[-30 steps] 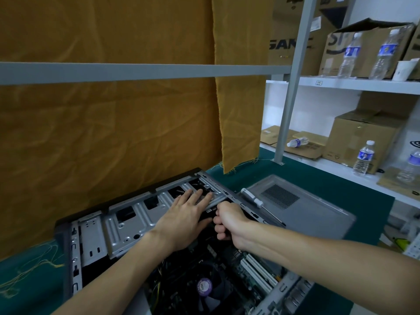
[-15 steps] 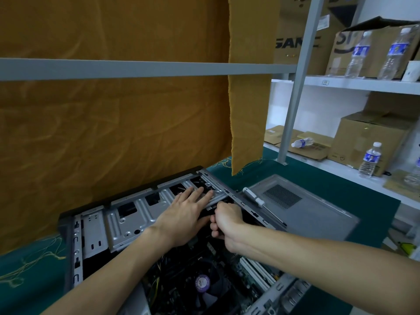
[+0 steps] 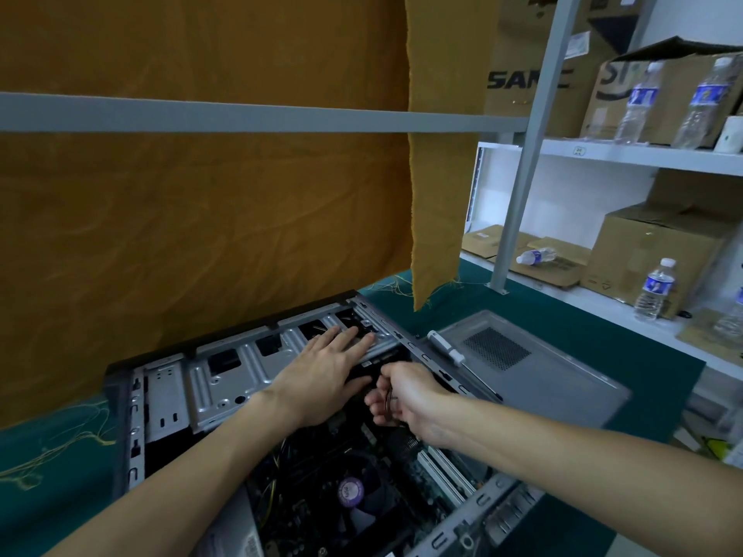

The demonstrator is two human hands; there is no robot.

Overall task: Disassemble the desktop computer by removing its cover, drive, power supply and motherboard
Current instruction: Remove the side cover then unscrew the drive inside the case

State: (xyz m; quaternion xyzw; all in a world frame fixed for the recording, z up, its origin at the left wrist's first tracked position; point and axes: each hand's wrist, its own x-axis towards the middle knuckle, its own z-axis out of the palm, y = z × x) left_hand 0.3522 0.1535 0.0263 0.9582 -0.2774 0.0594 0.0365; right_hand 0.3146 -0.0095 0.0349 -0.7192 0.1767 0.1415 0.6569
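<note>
The desktop computer case (image 3: 136,436) lies open on the green mat, its cover off. A silver drive cage (image 3: 225,379) spans its far side. My left hand (image 3: 321,375) lies flat on the cage with straight fingers. Just to its right, my right hand (image 3: 406,400) grips a bundle of dark cables (image 3: 388,402) inside the case. The motherboard with its CPU fan (image 3: 350,492) and white slots (image 3: 438,472) shows below my hands. The removed grey cover (image 3: 534,375) lies to the right of the case.
A screwdriver with a white handle (image 3: 446,349) rests on the cover's near edge. An orange cloth (image 3: 201,219) hangs behind the case. White shelves (image 3: 603,154) on the right hold cardboard boxes and water bottles (image 3: 653,289). A grey metal post (image 3: 518,186) stands at the mat's back.
My right hand has drawn back a little toward me, and dark cables now show in its fingers. The left hand stays flat on the drive cage.
</note>
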